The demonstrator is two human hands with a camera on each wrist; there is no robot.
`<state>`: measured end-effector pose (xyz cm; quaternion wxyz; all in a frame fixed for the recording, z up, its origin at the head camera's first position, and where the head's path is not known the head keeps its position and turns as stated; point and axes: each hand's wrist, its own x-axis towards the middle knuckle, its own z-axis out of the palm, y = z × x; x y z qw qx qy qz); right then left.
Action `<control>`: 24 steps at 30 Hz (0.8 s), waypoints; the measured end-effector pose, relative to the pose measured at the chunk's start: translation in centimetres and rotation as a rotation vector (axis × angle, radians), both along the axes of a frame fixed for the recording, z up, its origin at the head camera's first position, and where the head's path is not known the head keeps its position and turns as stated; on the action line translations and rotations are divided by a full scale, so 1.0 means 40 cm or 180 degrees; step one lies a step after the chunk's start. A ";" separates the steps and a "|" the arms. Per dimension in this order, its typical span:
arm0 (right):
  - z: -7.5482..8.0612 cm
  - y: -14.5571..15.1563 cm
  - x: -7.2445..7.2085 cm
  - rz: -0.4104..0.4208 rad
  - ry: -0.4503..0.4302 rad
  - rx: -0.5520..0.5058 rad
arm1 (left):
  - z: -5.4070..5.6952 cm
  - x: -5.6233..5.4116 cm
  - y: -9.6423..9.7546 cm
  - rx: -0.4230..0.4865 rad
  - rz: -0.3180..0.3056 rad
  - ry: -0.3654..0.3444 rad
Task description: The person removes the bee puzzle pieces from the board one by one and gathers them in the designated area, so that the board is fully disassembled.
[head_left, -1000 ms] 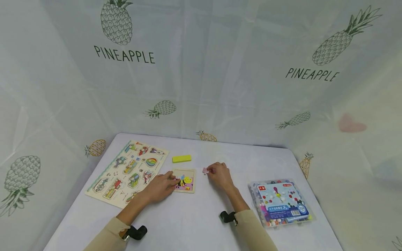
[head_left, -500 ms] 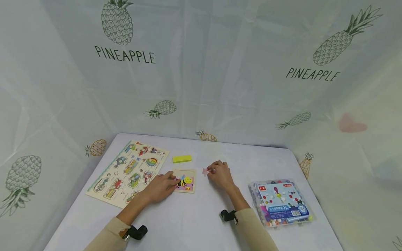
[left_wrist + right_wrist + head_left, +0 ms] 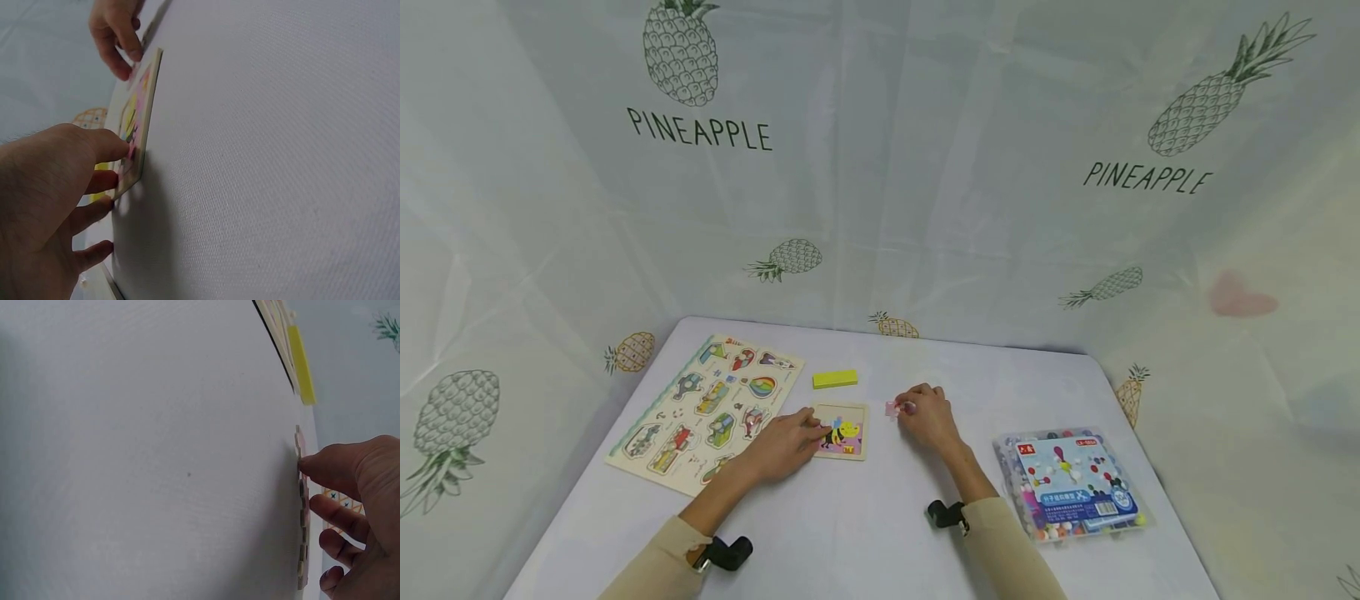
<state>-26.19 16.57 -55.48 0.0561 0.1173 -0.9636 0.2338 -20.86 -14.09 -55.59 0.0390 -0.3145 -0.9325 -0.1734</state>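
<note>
A small square jigsaw puzzle (image 3: 852, 448) with a bee picture lies in its wooden frame mid-table. My left hand (image 3: 785, 447) rests at its left side, the thumb touching the pink picture and the other fingers loosely extended by the edge, as the left wrist view (image 3: 56, 194) shows. To the right of the frame, my right hand (image 3: 927, 418) has thumb and index finger on a small pink puzzle piece (image 3: 891, 409). In the right wrist view, several puzzle pieces (image 3: 304, 512) lie in a row, seen edge-on beside my fingers; in the head view the hand hides most of them.
A yellow block (image 3: 834, 379) lies behind the bee puzzle. On the left is a large wooden board (image 3: 655, 477) with vehicle pictures, partly under my left forearm. A clear plastic box (image 3: 1071, 483) of colourful beads with a blue label stands at the right.
My right hand has shifted very slightly and its fingers have turned a little at the pink puzzle piece. The left hand and the bee puzzle stay in place.
</note>
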 end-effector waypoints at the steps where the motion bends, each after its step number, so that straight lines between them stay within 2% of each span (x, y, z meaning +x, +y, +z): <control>1: 0.001 -0.001 0.001 -0.0013 0.0000 -0.0009 | 0.000 -0.001 0.001 0.0010 0.0004 0.0013; 7: -0.001 -0.026 0.019 0.0051 -0.0066 -0.0174 | -0.001 0.001 0.005 0.0116 -0.0019 0.0120; 12: -0.009 -0.070 0.045 0.0387 -0.0141 -0.0043 | -0.004 0.004 0.012 0.0057 -0.0088 0.0266; 16: -0.010 -0.102 0.062 0.0620 -0.0063 0.0105 | 0.000 0.006 0.021 0.0006 -0.0098 0.0223; 24: -0.007 -0.132 0.077 0.0635 0.0024 0.0207 | 0.006 0.009 0.031 0.0047 0.0047 0.0197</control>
